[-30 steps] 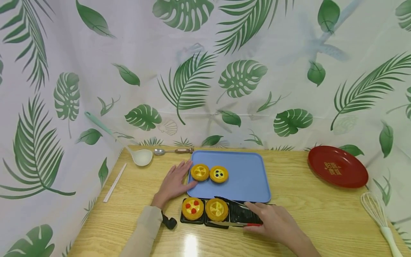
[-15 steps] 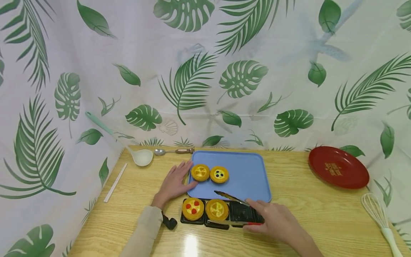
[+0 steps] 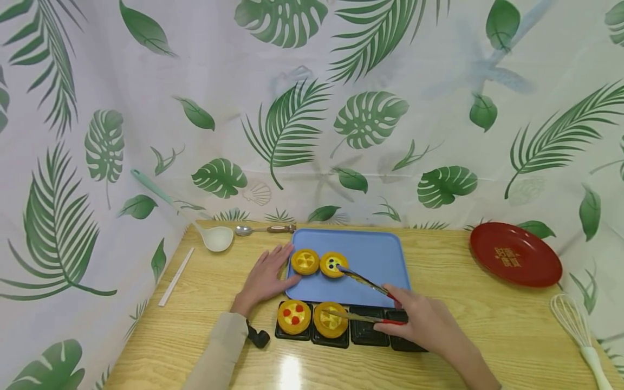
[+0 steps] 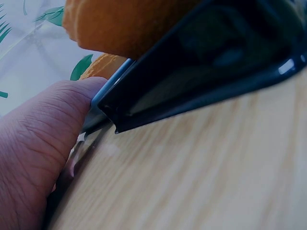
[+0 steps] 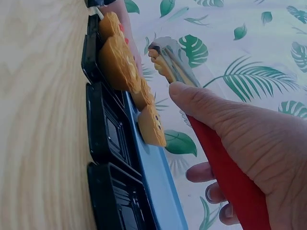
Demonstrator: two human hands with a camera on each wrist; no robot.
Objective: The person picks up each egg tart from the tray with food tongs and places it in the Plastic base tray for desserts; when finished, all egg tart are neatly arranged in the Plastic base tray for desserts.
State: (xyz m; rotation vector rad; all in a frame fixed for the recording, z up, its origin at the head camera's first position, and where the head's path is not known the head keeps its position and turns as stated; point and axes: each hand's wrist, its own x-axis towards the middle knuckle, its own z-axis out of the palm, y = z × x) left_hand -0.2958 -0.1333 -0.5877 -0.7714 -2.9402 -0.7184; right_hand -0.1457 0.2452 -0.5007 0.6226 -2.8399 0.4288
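Leaf-printed cloth (image 3: 302, 197) backs a wooden table (image 3: 439, 260). From the head, the left hand (image 3: 263, 279) lies with fingers outstretched at the left edge of a blue tray (image 3: 375, 249). The right hand (image 3: 429, 322) grips red-handled tongs (image 3: 365, 279), spread between the blueberry-dotted tart (image 3: 328, 271) on the tray and a yellow-topped tart (image 3: 331, 329) in a black holder (image 3: 369, 336). The left wrist view shows the thumb against the tray's rim. From the right wrist, the tong tips hang above the tarts.

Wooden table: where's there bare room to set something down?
Between the blue tray and the red plate, and between the ladle and left hand. The tray's far right corner is bare too. It's crowded around the black containers, with tarts, tongs and the right hand.
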